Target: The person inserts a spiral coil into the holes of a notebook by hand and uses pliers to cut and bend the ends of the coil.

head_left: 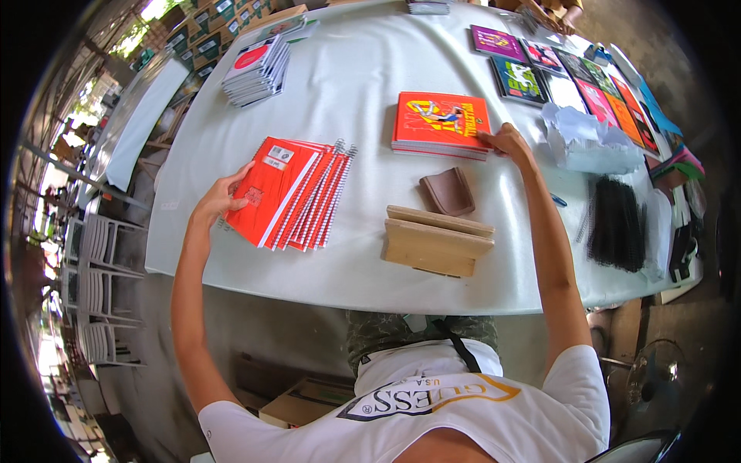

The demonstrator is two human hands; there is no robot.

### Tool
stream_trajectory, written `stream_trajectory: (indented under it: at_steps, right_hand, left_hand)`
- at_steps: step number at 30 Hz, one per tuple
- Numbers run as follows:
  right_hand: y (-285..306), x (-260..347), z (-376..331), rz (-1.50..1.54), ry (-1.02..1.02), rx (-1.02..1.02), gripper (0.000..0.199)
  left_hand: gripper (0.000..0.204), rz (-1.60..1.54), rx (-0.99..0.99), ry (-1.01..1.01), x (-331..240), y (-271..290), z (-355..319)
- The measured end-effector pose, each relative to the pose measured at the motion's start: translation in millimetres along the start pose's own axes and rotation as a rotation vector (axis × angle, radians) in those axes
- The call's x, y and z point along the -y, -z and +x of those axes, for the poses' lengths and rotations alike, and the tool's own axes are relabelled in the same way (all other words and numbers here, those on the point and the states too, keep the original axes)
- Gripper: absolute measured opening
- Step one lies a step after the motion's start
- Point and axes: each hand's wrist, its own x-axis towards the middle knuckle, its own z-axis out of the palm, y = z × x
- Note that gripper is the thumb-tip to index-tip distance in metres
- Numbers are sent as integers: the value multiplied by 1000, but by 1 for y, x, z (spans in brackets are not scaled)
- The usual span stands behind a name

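My left hand (220, 197) rests at the left edge of a fanned stack of red spiral notebooks (270, 185), thumb and forefinger apart against the top one. White labels and wire bindings show on that stack. My right hand (507, 143) is closed at the lower right corner of a neat pile of red illustrated covers (440, 123); its fingertips are partly hidden there. Between my arms lie a small brown curved block (448, 191) and a tan wooden piece with a slot along it (438, 243).
A pile of white-edged notebooks (256, 71) stands far left. Colourful covers (521, 79), crumpled white paper (590, 139), black binding coils (615, 224) and a blue pen (559, 201) lie right. Another person's hand (570, 18) is at the far edge. Stacked white chairs (104, 247) stand left.
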Motion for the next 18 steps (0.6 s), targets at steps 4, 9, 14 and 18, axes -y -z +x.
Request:
stream_trajectory:
  at_steps: [4,9,14,18]
  right_hand:
    - [-11,-13,21,259,79,-48,54]
    - [4,7,-10,128,280,-393,24]
    - [34,39,-170,662,609,-364,16]
    - [15,8,-257,1076,574,-327,13]
  left_hand:
    - [95,291,-214,-37,-5,-1,9]
    - [90,376,-679,-443,-61,-65,50]
    - [73,-497,-337,-484,-138,-171,54]
    - [63,-602,-4,-673,-184,-208,12]
